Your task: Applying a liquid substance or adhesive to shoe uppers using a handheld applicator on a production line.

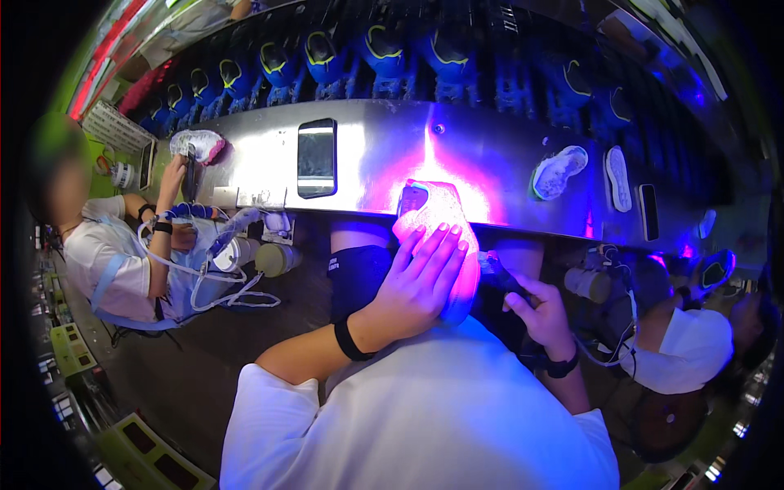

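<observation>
Under pink-violet light, a shoe (442, 198) is held against the metal bench's near edge, its upper end over the top. Across its side lies my left hand (418, 284), fingers close together and pressing on the shoe. To the right, my right hand (542, 314) is closed around the dark handle of a brush (505, 276). The brush's head is at the shoe's right side; whether it touches cannot be made out. Glare washes out much of the shoe's surface.
A black phone (317, 158) lies on the metal bench (261, 131). A pale shoe (559, 173), a white sole (618, 179) and another phone (648, 212) are on the right. Blue shoes (385, 59) line a rack behind. Co-workers sit left (122, 261) and right (682, 351).
</observation>
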A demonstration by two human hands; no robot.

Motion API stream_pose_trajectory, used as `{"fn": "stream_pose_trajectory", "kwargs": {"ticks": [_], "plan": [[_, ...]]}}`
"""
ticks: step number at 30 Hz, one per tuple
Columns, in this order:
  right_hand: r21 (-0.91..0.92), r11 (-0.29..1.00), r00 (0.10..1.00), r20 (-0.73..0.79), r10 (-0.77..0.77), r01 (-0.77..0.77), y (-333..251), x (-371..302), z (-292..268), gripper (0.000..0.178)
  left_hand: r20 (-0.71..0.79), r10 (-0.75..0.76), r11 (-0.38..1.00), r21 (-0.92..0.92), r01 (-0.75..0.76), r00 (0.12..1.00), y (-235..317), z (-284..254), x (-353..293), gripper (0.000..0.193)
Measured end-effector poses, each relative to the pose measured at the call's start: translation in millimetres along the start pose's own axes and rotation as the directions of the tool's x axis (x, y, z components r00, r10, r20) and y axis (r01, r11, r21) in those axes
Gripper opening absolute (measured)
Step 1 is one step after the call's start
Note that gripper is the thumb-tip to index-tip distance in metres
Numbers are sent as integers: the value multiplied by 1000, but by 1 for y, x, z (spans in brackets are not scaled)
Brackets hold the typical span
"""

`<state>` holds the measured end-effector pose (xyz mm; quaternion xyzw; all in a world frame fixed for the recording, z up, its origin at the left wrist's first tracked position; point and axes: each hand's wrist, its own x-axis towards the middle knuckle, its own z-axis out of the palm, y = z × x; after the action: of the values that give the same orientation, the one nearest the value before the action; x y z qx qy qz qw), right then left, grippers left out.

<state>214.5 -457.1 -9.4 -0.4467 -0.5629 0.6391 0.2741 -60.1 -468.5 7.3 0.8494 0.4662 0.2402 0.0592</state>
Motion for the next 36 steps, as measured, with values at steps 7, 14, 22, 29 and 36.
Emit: {"fn": "stream_pose_trajectory", "kwargs": {"ticks": [7, 14, 22, 29, 36], "plan": [[90, 996, 998, -57, 21, -16, -19, -41, -34, 42, 41, -67, 998, -12, 68, 997, 53, -7, 49, 72], [193, 978, 992, -82, 97, -80, 3, -43, -14, 46, 28, -46, 994, 105, 42, 999, 27, 1, 54, 70], [-6, 999, 957, -286, -47, 47, -10, -33, 18, 44, -54, -106, 984, 137, 113, 993, 4, -1, 77, 83], [-438, 895, 903, -348, -251, 80, -47, 1, -7, 38, -84, -129, 991, 31, 132, 988, -22, -6, 108, 83], [-598, 795, 920, -250, -303, 99, -78, 68, 8, 37, -57, -158, 971, -188, 144, 986, -88, -26, 115, 93]]}}
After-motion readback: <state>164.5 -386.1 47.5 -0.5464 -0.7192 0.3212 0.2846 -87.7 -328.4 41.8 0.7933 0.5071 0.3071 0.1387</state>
